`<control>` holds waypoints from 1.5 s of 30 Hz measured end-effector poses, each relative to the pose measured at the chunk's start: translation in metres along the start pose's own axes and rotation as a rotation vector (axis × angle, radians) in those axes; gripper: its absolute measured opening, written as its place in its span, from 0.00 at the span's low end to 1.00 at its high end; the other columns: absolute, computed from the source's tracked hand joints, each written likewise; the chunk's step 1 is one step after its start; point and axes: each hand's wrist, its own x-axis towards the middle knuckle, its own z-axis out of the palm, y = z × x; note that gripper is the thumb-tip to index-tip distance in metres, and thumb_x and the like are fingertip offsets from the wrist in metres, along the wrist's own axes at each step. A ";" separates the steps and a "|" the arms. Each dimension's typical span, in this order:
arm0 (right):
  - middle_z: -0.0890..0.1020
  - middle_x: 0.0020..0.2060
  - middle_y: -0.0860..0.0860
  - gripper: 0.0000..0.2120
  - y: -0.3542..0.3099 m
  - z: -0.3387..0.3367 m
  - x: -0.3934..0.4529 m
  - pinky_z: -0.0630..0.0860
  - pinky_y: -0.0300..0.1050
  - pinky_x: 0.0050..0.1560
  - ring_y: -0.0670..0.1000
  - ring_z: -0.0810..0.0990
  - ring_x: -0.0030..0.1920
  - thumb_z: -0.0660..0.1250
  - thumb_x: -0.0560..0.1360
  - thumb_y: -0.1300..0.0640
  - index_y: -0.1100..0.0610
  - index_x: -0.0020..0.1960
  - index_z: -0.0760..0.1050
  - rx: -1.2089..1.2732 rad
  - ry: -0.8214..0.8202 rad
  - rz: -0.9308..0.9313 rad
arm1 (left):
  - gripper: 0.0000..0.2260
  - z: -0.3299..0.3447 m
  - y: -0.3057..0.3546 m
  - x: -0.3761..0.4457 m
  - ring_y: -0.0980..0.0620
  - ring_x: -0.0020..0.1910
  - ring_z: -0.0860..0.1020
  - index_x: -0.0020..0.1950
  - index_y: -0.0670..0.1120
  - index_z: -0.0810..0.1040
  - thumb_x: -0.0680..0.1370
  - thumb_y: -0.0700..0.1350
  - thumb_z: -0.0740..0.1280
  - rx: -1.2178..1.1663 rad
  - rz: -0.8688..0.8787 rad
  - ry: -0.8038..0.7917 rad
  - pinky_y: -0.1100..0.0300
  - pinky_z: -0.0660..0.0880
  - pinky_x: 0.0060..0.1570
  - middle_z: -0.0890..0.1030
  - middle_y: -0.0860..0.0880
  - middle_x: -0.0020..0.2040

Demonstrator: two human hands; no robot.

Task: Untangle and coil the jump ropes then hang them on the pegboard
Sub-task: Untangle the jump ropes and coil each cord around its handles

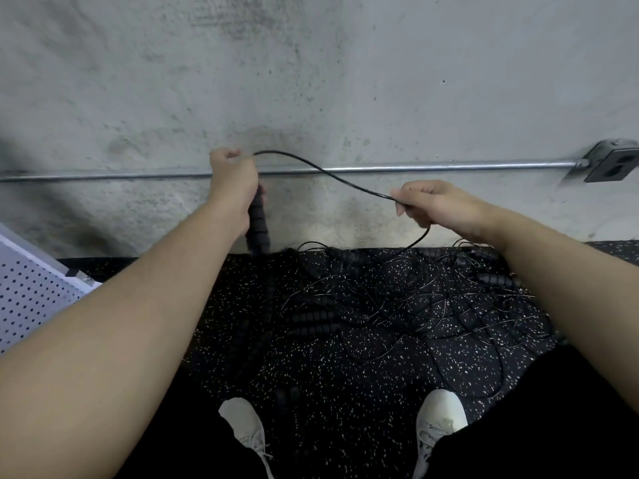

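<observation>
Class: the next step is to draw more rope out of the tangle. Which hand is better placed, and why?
Right. The right hand pinches the rope nearest the tangle; the left hand grips the handles.

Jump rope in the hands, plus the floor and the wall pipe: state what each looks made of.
Rope cord: thin glossy black, likely plastic-coated cable; it holds a smooth springy arc. Handle in the left hand: matte black and ribbed, probably foam or rubber. Floor: black with white flecks, likely rubber gym matting. Pipe: shiny grey, apparently galvanized metal conduit.
</observation>
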 end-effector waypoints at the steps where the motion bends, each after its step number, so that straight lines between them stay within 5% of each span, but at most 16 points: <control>1: 0.67 0.27 0.44 0.15 -0.002 -0.002 -0.001 0.63 0.43 0.36 0.48 0.63 0.31 0.66 0.81 0.47 0.54 0.40 0.77 0.000 0.045 -0.010 | 0.17 -0.002 -0.003 -0.002 0.51 0.31 0.73 0.69 0.54 0.66 0.82 0.39 0.57 0.151 0.031 -0.061 0.60 0.71 0.29 0.75 0.45 0.43; 6: 0.65 0.26 0.46 0.17 -0.010 -0.005 -0.003 0.60 0.41 0.30 0.47 0.61 0.27 0.70 0.77 0.43 0.52 0.36 0.78 -0.160 0.143 0.007 | 0.25 0.003 -0.016 -0.022 0.46 0.36 0.79 0.80 0.60 0.58 0.84 0.50 0.61 0.783 0.212 -0.361 0.53 0.78 0.37 0.79 0.43 0.52; 9: 0.66 0.26 0.48 0.17 -0.016 0.006 -0.004 0.61 0.39 0.28 0.46 0.62 0.26 0.71 0.76 0.42 0.53 0.37 0.80 -0.236 0.076 0.007 | 0.24 0.021 -0.019 -0.040 0.43 0.58 0.79 0.78 0.63 0.63 0.82 0.60 0.63 0.994 0.338 -0.504 0.51 0.74 0.61 0.68 0.44 0.72; 11: 0.67 0.25 0.46 0.17 -0.022 0.016 -0.002 0.61 0.39 0.28 0.46 0.62 0.26 0.70 0.77 0.42 0.53 0.37 0.79 -0.186 0.031 -0.018 | 0.21 0.032 -0.019 -0.052 0.46 0.65 0.75 0.74 0.63 0.69 0.81 0.63 0.63 1.018 0.416 -0.572 0.52 0.69 0.69 0.65 0.47 0.71; 14: 0.67 0.26 0.45 0.17 -0.033 0.027 0.002 0.59 0.40 0.28 0.46 0.61 0.26 0.69 0.79 0.44 0.51 0.34 0.77 -0.049 -0.001 -0.081 | 0.13 0.044 -0.020 -0.064 0.54 0.51 0.77 0.59 0.58 0.79 0.82 0.63 0.62 0.944 0.499 -0.633 0.57 0.74 0.56 0.68 0.52 0.60; 18: 0.67 0.26 0.47 0.19 -0.036 0.028 0.001 0.62 0.42 0.30 0.47 0.62 0.27 0.66 0.79 0.40 0.51 0.36 0.75 0.032 0.015 -0.115 | 0.10 0.045 -0.017 -0.061 0.60 0.36 0.76 0.46 0.56 0.80 0.84 0.55 0.63 0.688 0.522 -0.729 0.65 0.75 0.37 0.70 0.56 0.53; 21: 0.78 0.28 0.52 0.31 -0.027 0.024 0.000 0.77 0.50 0.51 0.52 0.78 0.34 0.56 0.77 0.29 0.55 0.38 0.78 0.031 -0.038 -0.121 | 0.12 0.043 -0.014 -0.055 0.62 0.27 0.73 0.44 0.52 0.79 0.85 0.52 0.63 0.436 0.426 -0.661 0.64 0.72 0.30 0.75 0.55 0.40; 23: 0.85 0.41 0.55 0.37 -0.016 0.020 0.001 0.74 0.53 0.68 0.53 0.84 0.51 0.49 0.77 0.26 0.57 0.40 0.80 0.000 -0.122 -0.067 | 0.12 0.039 -0.010 -0.047 0.59 0.25 0.72 0.43 0.51 0.78 0.85 0.52 0.63 0.267 0.316 -0.562 0.62 0.71 0.28 0.75 0.51 0.32; 26: 0.86 0.51 0.51 0.42 0.002 0.013 0.001 0.68 0.54 0.73 0.51 0.81 0.60 0.43 0.74 0.22 0.53 0.48 0.82 -0.158 -0.195 0.112 | 0.13 0.027 -0.005 -0.031 0.55 0.30 0.73 0.42 0.51 0.78 0.84 0.52 0.64 0.119 0.209 -0.412 0.60 0.71 0.29 0.76 0.50 0.37; 29: 0.86 0.45 0.53 0.33 0.011 0.005 -0.005 0.75 0.57 0.65 0.48 0.81 0.48 0.49 0.80 0.29 0.53 0.48 0.81 -0.291 -0.160 0.194 | 0.13 0.014 -0.003 -0.015 0.53 0.29 0.72 0.41 0.49 0.77 0.85 0.50 0.63 0.035 0.115 -0.269 0.61 0.70 0.28 0.76 0.50 0.41; 32: 0.78 0.34 0.53 0.24 0.008 -0.005 -0.004 0.77 0.54 0.50 0.52 0.75 0.39 0.60 0.80 0.35 0.54 0.39 0.76 -0.247 0.077 0.163 | 0.13 -0.002 -0.009 -0.001 0.51 0.29 0.71 0.42 0.50 0.78 0.83 0.53 0.64 0.291 0.101 -0.240 0.62 0.70 0.29 0.73 0.48 0.37; 36: 0.68 0.26 0.49 0.22 -0.006 -0.012 -0.002 0.63 0.43 0.34 0.51 0.66 0.30 0.66 0.78 0.39 0.54 0.34 0.72 -0.214 0.372 0.107 | 0.17 -0.012 -0.023 0.001 0.49 0.36 0.75 0.52 0.55 0.80 0.75 0.67 0.69 0.661 0.050 -0.394 0.58 0.72 0.37 0.77 0.49 0.41; 41: 0.68 0.21 0.43 0.20 -0.023 0.008 0.003 0.65 0.40 0.30 0.42 0.65 0.24 0.69 0.78 0.44 0.54 0.34 0.70 -0.356 0.243 -0.027 | 0.22 0.012 -0.014 -0.026 0.61 0.46 0.76 0.70 0.60 0.74 0.78 0.65 0.67 0.750 0.311 -0.579 0.59 0.76 0.46 0.74 0.57 0.62; 43: 0.68 0.22 0.43 0.20 -0.030 0.022 0.006 0.63 0.34 0.27 0.42 0.66 0.24 0.70 0.79 0.46 0.56 0.34 0.71 -0.361 0.211 -0.110 | 0.18 0.028 -0.016 -0.038 0.58 0.53 0.76 0.68 0.60 0.77 0.80 0.63 0.66 0.806 0.479 -0.650 0.57 0.73 0.60 0.71 0.57 0.59; 45: 0.68 0.23 0.44 0.20 -0.037 0.031 0.008 0.63 0.33 0.27 0.41 0.65 0.24 0.69 0.79 0.49 0.60 0.35 0.73 -0.324 0.193 -0.178 | 0.10 0.039 -0.020 -0.045 0.58 0.52 0.74 0.60 0.57 0.81 0.82 0.58 0.65 0.826 0.586 -0.720 0.60 0.70 0.59 0.71 0.56 0.53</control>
